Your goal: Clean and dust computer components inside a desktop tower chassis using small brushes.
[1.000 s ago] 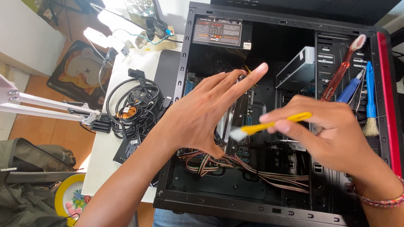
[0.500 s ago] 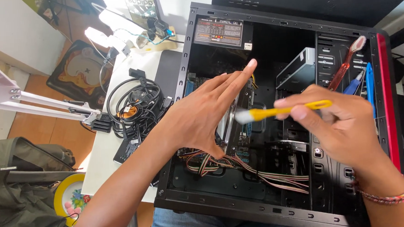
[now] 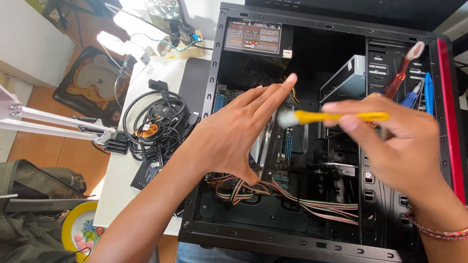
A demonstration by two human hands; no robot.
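2 hands [image 3: 234, 137] flank yellow brush [image 3: 340, 116]; right grips it.

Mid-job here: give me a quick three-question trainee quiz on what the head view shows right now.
1. True or false: the right hand holds a yellow-handled brush.
2. The left hand is: A) gripping cables, B) open and flat above the inside of the computer case, C) resting on the white table.
3. What lies coiled on that table, left of the case?

Key: 1 true. 2 B. 3 A bundle of black cables.
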